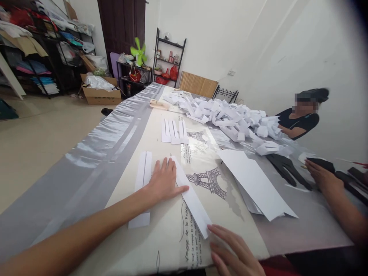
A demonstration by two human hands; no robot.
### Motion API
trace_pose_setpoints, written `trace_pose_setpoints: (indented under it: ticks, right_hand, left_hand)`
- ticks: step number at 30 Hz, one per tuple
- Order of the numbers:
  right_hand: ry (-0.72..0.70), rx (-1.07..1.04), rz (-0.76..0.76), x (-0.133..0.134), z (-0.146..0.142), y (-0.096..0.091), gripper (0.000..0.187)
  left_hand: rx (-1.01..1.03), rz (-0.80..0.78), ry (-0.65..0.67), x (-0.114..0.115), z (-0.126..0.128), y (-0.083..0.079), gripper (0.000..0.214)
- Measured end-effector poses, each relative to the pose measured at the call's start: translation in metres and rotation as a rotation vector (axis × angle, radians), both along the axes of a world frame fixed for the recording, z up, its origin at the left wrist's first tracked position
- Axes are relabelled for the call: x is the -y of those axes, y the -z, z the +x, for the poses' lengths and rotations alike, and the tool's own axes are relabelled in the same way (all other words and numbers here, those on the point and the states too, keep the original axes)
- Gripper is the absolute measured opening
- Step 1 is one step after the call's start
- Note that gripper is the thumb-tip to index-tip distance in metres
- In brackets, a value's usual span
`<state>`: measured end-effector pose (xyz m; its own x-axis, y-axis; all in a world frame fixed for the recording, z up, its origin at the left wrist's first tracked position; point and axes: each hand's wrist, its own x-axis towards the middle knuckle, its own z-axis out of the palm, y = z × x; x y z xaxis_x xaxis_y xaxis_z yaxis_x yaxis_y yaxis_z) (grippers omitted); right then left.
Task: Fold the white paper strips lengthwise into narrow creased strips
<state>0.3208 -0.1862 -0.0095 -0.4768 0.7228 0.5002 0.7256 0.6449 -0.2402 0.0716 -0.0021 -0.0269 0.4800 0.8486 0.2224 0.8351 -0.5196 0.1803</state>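
My left hand (164, 183) lies flat and open on a long white paper strip (192, 199), pressing its far end onto the table. My right hand (234, 251) rests with fingers stretched out, its fingertips at the near end of the same strip. A second folded white strip (143, 176) lies just left of my left hand, partly under my wrist. The strips sit on a cream tablecloth printed with Eiffel towers (208, 180).
A stack of white cut sheets (255, 184) lies to the right. A big heap of folded white paper pieces (230, 117) covers the far table. Three more strips (172, 131) lie ahead. Another person's hand (322, 174) holds black pieces at right; a seated person (301, 119) is beyond.
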Motion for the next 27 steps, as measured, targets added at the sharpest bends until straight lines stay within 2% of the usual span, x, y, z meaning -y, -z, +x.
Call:
trace_pose_setpoints:
  ticks: [2,4,6,8,11,13,18,27]
  right_hand:
    - [0.038,-0.091,-0.049,-0.021,-0.015,-0.023,0.020]
    - [0.034,-0.107,-0.079,-0.046,-0.032,-0.034,0.022]
    - [0.023,0.003,-0.076,-0.066,-0.045,-0.028,0.027]
    - [0.032,0.076,-0.048,-0.077,-0.053,-0.012,0.030]
    - [0.054,0.123,-0.007,-0.078,-0.054,0.012,0.039]
    - [0.068,0.142,0.007,-0.074,-0.051,0.020,0.041]
    - [0.088,0.208,0.025,-0.070,-0.049,0.018,0.041]
    - [0.083,0.246,0.039,-0.070,-0.051,0.016,0.044]
  left_hand:
    - [0.000,-0.024,-0.001,-0.001,0.000,0.000,0.104]
    - [0.014,-0.031,-0.003,-0.001,0.000,0.001,0.106]
    - [0.030,-0.011,0.001,-0.001,0.000,0.001,0.105]
    - [0.027,0.009,0.000,0.001,0.000,0.001,0.101]
    - [-0.008,0.010,-0.019,0.003,0.000,-0.005,0.094]
    - [-0.019,0.003,-0.030,0.002,-0.001,-0.011,0.083]
    - [0.024,-0.012,-0.053,-0.015,-0.012,-0.021,0.056]
    - [0.041,0.052,-0.134,-0.056,-0.020,-0.017,0.054]
